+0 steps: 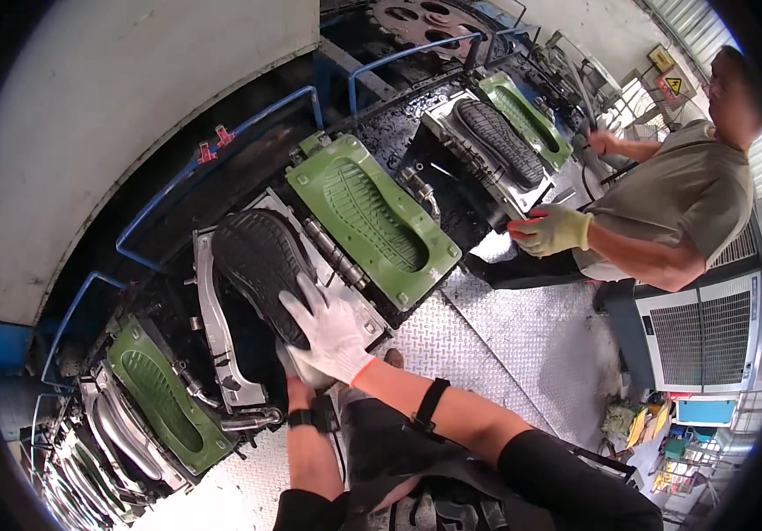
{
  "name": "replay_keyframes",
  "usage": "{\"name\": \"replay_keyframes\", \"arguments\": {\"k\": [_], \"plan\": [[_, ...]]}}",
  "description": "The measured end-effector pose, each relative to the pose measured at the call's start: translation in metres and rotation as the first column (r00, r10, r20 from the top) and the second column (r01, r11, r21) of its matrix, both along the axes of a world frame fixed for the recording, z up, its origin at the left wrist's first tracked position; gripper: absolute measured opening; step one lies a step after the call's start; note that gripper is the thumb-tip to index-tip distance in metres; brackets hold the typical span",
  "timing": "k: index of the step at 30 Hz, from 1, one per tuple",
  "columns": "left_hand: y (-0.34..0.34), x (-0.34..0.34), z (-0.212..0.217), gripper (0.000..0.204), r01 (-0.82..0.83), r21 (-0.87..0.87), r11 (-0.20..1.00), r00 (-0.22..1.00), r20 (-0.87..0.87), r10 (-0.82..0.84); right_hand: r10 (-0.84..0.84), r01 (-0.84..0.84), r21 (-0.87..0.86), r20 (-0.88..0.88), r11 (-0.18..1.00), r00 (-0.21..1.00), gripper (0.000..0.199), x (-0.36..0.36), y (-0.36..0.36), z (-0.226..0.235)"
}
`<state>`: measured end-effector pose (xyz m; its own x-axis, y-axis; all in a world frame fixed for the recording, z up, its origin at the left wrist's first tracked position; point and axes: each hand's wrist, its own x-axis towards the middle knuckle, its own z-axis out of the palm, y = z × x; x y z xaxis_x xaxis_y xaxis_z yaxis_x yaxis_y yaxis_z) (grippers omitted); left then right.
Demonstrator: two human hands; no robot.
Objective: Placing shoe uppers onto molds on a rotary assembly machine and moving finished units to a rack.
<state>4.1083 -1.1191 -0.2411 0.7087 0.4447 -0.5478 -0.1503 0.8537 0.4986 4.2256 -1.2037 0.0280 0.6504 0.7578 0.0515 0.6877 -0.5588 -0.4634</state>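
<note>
A black shoe sole point(257, 257) with a ridged tread lies over an open metal mould point(354, 305) in front of me. My right hand point(332, 332), in a white glove, rests on the sole's near end with its fingers spread. Below it, at the same end, is my left hand point(303, 370); its fingers are mostly hidden behind the right hand and the sole. A sole-shaped metal frame point(213, 314) stands along the sole's left side. Hinged to the mould's right side is a green mould half point(368, 212) with a sole-shaped hollow.
Farther right, another black sole point(498, 142) sits in an open mould beside a co-worker point(682, 186) wearing gloves. Another green mould half point(160, 398) stands at the left. Blue rails point(164, 212) run behind the moulds. A grey cooler-like unit point(700, 332) stands on the metal floor point(505, 354).
</note>
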Motion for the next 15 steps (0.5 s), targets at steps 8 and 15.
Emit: {"name": "replay_keyframes", "arguments": {"k": [8, 15], "plan": [[-0.017, -0.047, 0.015, 0.044, 0.071, -0.025, 0.997, 0.992, -0.099, -0.073, 0.531, 0.797, 0.209, -0.832, 0.567, -0.159, 0.047, 0.054, 0.019, 0.042], [0.013, 0.008, -0.010, 0.045, 0.087, 0.121, 0.989, 0.995, -0.054, -0.081, 0.372, 0.793, -0.021, -0.875, 0.609, -0.310, 0.044, 0.034, -0.115, 0.062]]}}
